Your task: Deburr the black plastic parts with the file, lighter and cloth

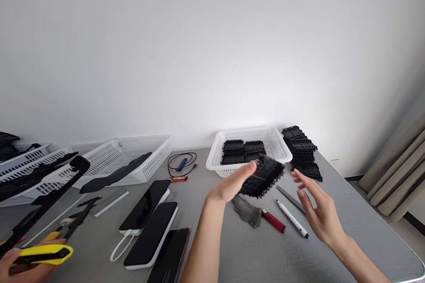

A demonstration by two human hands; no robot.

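My left hand (232, 183) grips a black ribbed plastic panel (262, 177) with toothed edges, tilted in the air over the table in front of a white basket (215, 167). Its thumb lies on top of the panel; the other fingers are hidden underneath. To the right, my right hand (320, 212) is raised with fingers apart and nothing in it. Inside the basket sit several similar black panels (233, 147) in short stacks. Beyond my right hand, more of these panels (300, 145) are piled at the table's back right edge.
Below the held panel lie a dark cloth (248, 212), a red lighter (274, 221), a white marker (292, 219) and a grey strip (290, 197). Phones with power banks (151, 234) stand left. Another person's hand (29, 269) holds a yellow cutter (46, 253) at far left.
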